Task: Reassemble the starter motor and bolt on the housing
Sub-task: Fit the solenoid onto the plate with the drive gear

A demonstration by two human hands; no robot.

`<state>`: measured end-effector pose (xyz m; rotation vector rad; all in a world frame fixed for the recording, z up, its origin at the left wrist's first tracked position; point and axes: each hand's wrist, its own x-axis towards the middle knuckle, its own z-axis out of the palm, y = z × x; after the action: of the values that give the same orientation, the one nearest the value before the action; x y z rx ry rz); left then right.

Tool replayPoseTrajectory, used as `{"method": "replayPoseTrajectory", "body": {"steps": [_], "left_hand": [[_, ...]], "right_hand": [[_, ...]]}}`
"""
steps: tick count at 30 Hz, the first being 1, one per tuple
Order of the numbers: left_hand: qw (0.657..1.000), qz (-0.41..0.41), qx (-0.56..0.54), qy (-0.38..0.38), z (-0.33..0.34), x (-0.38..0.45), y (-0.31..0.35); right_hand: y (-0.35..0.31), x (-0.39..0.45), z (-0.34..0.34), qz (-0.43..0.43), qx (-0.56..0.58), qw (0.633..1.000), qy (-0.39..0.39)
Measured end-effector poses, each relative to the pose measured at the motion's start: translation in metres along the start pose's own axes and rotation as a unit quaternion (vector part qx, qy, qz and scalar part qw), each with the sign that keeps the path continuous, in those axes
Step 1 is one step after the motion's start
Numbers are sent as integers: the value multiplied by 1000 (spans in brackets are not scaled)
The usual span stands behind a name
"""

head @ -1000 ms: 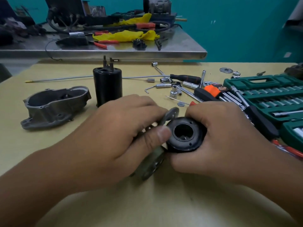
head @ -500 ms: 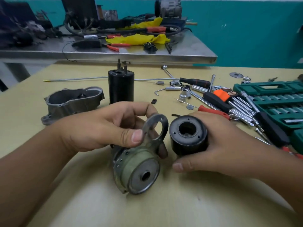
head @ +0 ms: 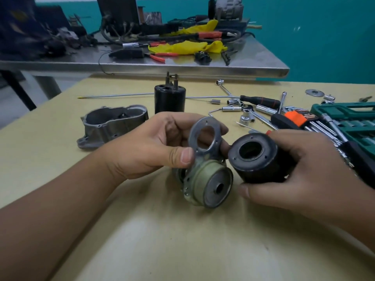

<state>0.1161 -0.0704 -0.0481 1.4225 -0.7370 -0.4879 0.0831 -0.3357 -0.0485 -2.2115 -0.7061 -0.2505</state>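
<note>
At frame centre the left hand (head: 154, 147) pinches the flat metal plate of the coil assembly (head: 209, 179), a greenish wrapped drum with a dull steel face and round bore. Just right, the right hand (head: 300, 169) grips a matte black cylinder (head: 257, 159), hollow-ended. Upper left lies the rough cast grey housing (head: 109, 126); behind stands a glossy black solenoid (head: 170, 101).

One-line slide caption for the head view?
Left hand pinches the plated coil assembly; right hand grips a black motor body.
</note>
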Motion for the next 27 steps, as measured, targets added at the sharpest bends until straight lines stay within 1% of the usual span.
{"method": "replayPoseTrajectory", "body": {"steps": [3,5,8,10,13,17,22,25,27], "left_hand": [[999,-4,40,33,7,0,3],[993,-6,103,62,15,1,6],[966,3,248,76,32,5,13],[951,4,301,67,41,5,19],[948,-6,315,50,45,3,26],[940,-6,337,52,47,1,29],[941,-7,335,39,44,-1,28],[939,4,341,46,47,1,27],[937,7,347,52,51,3,25]], "right_hand": [[-5,0,-3,-29,-73,997,12],[-9,0,-5,-46,-120,991,21],[-12,0,-6,-71,-156,985,38],[-12,-1,-6,-90,-164,981,56],[-13,-3,-5,-108,-167,977,72],[-14,-4,-5,-122,-164,976,80],[-11,-7,-1,-135,-164,971,114],[-10,-6,-1,-122,-151,975,103],[-10,-4,-2,-101,-118,984,89]]}}
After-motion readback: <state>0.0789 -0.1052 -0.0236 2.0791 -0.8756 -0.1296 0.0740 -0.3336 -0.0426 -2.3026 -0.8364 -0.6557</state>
